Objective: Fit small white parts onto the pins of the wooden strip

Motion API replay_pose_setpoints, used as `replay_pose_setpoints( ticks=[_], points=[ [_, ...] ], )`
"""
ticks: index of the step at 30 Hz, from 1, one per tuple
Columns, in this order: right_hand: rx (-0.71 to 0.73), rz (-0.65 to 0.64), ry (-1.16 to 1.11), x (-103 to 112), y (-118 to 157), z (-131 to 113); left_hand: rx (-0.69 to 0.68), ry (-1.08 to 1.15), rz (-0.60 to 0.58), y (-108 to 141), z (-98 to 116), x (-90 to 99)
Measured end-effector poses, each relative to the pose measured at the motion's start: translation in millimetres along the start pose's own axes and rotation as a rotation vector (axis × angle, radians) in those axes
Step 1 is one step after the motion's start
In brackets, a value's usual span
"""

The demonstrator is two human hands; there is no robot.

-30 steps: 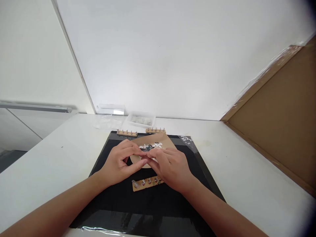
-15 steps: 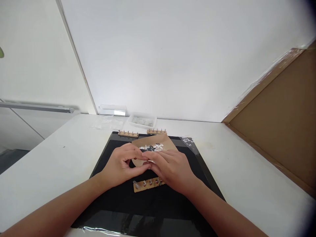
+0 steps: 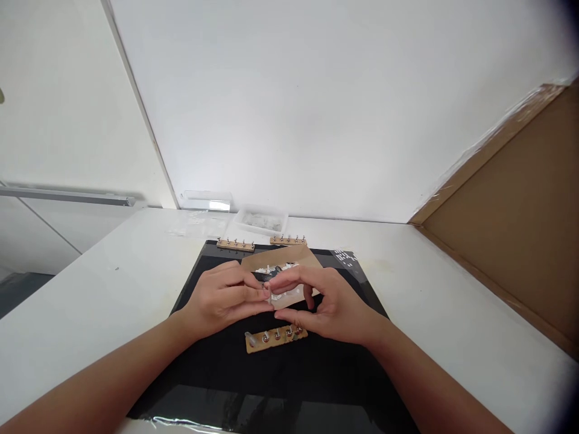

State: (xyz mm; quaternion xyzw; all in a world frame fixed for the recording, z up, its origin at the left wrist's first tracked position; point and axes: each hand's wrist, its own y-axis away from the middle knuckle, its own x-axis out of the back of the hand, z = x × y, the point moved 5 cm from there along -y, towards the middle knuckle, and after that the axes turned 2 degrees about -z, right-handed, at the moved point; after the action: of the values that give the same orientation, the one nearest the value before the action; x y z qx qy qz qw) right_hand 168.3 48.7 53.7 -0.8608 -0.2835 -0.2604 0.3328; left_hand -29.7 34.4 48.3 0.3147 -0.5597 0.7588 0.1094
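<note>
My left hand pinches a small pale piece between thumb and fingers. Close to it on the right, my right hand has its thumb and index finger spread, the fingertips beside the piece. Beneath both hands lies a brown paper sheet with white bits and a dark item on it. Nearer to me, a wooden strip rests on the black mat, bearing several metal pegs and a clear piece at its left end.
Two more pegged strips sit at the mat's back edge. Behind them stand a clear plastic tray and plastic bags. White labels lie at the mat's back right. A cardboard panel rises at the right.
My right hand has shifted right, and its thumb and index finger have parted. My left fingers have closed on the small piece. More of the paper and the near strip shows.
</note>
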Motion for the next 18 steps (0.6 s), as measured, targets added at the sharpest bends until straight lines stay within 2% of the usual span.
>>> replay_pose_setpoints(
  ticks=[3,7,13,18],
  points=[
    [-0.019,-0.013,-0.086,-1.3,-0.5,3.1,-0.083,-0.07,-0.027,-0.6,6.9,1.1],
    [-0.015,-0.013,-0.155,-5.4,-0.9,8.6,-0.114,-0.079,-0.05,-0.8,11.8,-0.2],
    [0.005,0.03,-0.078,-3.1,-1.1,9.7,-0.081,-0.105,-0.024,1.9,12.5,-1.5],
    [0.017,0.093,-0.035,0.1,-2.0,7.4,-0.009,-0.029,0.025,4.8,10.0,-2.0]
  ],
)
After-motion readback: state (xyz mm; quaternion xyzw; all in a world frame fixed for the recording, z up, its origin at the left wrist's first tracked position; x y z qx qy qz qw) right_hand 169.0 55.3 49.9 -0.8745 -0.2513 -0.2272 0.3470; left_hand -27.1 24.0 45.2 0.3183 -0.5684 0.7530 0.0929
